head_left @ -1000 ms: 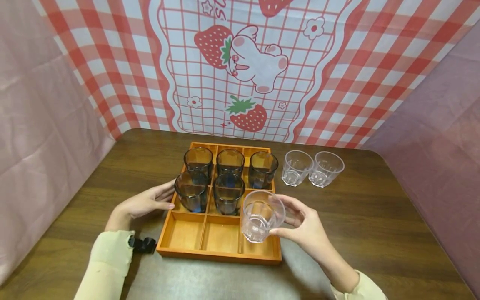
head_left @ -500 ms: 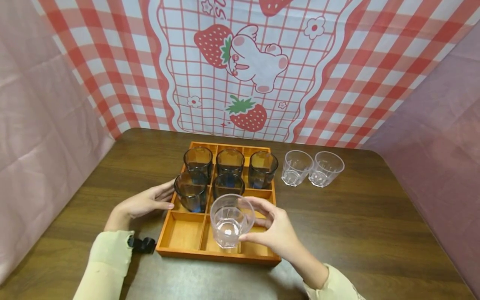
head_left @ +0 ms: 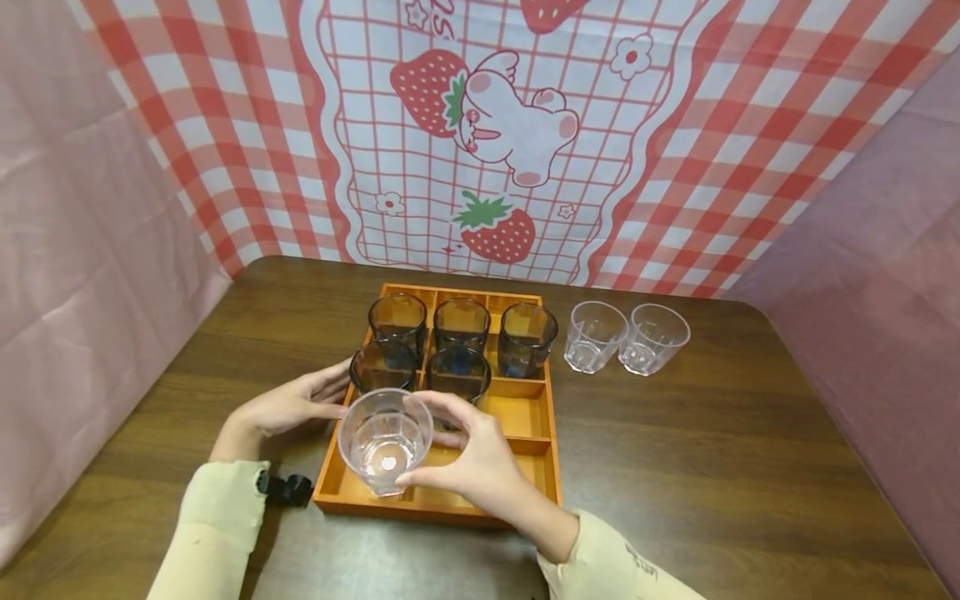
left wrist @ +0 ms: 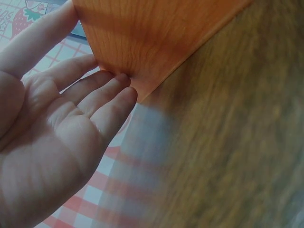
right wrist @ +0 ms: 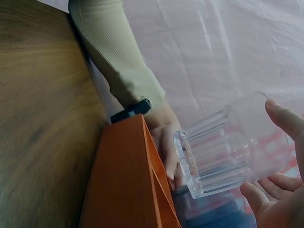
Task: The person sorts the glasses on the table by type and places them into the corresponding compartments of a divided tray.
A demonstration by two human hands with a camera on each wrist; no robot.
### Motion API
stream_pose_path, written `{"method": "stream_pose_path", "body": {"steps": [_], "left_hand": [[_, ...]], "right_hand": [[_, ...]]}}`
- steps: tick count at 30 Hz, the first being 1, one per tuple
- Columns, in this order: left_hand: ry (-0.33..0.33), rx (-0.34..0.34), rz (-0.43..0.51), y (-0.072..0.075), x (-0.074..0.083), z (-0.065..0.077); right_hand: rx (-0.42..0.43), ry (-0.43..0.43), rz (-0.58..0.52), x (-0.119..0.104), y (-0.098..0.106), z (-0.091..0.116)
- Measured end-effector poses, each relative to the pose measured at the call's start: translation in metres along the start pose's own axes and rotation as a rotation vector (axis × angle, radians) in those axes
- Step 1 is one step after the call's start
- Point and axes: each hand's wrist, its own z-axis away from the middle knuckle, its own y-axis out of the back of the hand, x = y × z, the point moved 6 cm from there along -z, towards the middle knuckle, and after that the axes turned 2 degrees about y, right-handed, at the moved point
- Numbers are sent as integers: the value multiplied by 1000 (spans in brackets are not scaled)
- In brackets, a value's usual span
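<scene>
The right hand has carried the clear faceted tumbler leftward across the wooden tray, from over the front-right compartment to over the front-left compartment, so now it's kinda blocking the lower part of the left middle-row dark glass

L sleeve: pale yellow-green, long, cuff edge a bit wavy; reads beige w/ fine vert. ribbing in R wrist view. Blk. wrist cam at that cuff, small & chunky, rounded end. R sleeve: same pale col., cuff loose, sm. dk. lettering on forearm, too tiny to read.
</scene>
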Motion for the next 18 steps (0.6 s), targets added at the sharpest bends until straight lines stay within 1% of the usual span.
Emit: {"method": "stream_pose_path", "body": {"steps": [5, 10, 18], "left_hand": [[-27, -12, 14, 0, 1, 2], [-27, -12, 11, 0, 1, 2], [-19, -11, -6, 0, 0, 1]], "right_hand": [[-1, 9, 6, 4, -13, -6], [-4, 2, 31, 10, -23, -8], [7, -36, 42, 16, -27, -8]]}}
